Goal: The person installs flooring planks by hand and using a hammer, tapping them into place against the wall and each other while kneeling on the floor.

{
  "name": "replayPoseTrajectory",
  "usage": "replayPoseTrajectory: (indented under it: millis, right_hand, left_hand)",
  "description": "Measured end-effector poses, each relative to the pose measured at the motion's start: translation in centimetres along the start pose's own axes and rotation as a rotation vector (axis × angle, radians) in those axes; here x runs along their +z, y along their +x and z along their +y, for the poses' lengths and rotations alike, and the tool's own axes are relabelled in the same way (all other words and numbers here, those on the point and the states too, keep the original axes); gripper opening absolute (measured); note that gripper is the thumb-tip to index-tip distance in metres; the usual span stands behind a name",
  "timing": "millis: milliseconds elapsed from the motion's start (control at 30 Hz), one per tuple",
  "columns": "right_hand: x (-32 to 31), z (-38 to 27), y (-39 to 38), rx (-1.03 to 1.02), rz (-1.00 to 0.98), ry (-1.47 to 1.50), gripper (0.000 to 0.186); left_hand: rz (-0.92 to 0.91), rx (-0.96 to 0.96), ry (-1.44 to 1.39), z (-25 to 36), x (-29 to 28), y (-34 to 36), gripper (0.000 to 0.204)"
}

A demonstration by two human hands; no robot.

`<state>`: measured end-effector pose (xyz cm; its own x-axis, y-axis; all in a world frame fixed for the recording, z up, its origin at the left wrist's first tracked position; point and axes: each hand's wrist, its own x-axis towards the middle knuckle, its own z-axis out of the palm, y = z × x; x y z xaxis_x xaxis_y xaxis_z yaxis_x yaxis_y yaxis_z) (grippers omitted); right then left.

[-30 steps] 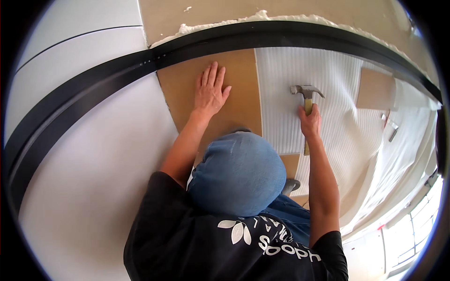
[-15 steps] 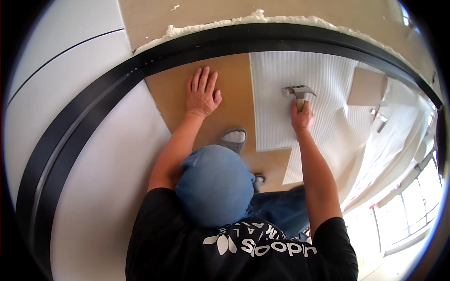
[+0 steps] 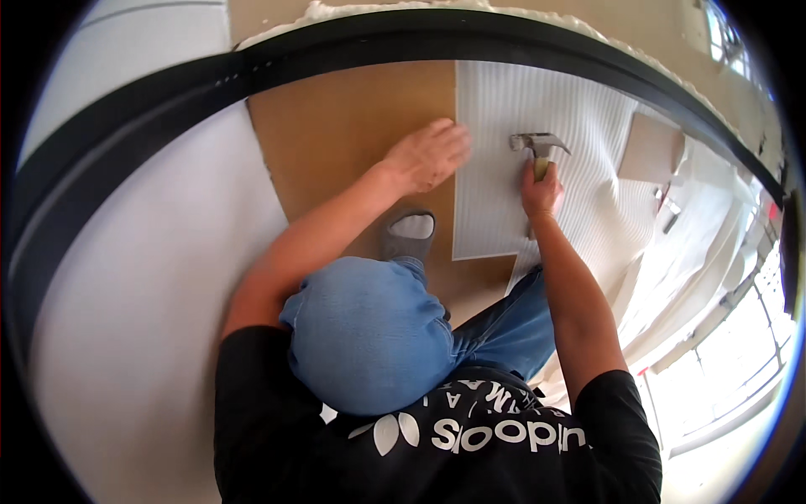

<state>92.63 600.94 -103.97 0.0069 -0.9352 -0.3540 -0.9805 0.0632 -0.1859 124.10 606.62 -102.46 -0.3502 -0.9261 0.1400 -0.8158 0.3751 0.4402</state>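
I kneel on the floor, seen from above, working on a white ribbed panel (image 3: 537, 160) that lies over a brown board (image 3: 353, 143). My left hand (image 3: 426, 155) rests flat, fingers spread and holding nothing, right on the panel's left edge where white meets brown, pressing it down. My right hand (image 3: 540, 191) has its grip closed around the handle of a claw hammer (image 3: 539, 144), whose metal head sits just above my knuckles, over the upper middle of the panel; I cannot tell whether the head touches the panel. A curved black band (image 3: 403, 42) runs along the far side of both sheets, with rough white foam (image 3: 353, 10) along its outer rim. My raised knee in blue jeans (image 3: 369, 332) and a grey shoe (image 3: 409, 235) sit near the panel's lower left corner. The panel looks laid in place and lined up against the black band, so positioning seems done. I judge the fastening or tapping down is in hand. More pale sheets (image 3: 672, 244) and a brown offcut (image 3: 651, 149) lie to the right, which suggests more covering is left
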Motion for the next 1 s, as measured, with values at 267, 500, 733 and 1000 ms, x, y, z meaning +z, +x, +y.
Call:
replayPoseTrajectory:
  millis: [267, 500, 733, 1000]
  right_hand:
    - [1.4, 0.9, -0.2, -0.08, 0.071, 0.089, 0.041]
    - [1.1, 0.7, -0.3, -0.06, 0.036, 0.096, 0.041]
    - [1.2, 0.6, -0.6, -0.038, 0.033, 0.119, 0.041]
    - [0.9, 1.2, -0.7, -0.065, 0.036, 0.07, 0.042]
  left_hand:
    - [-0.207, 0.416, 0.177, -1.5, 0.4, 1.9, 0.011]
    - [-0.315, 0.345, 0.169, -0.3, 1.2, 3.4, 0.011]
    - [-0.406, 0.371, 0.255, 0.1, 2.1, 4.1, 0.008]
    - [-0.307, 0.444, 0.269, 0.3, 2.0, 3.9, 0.01]
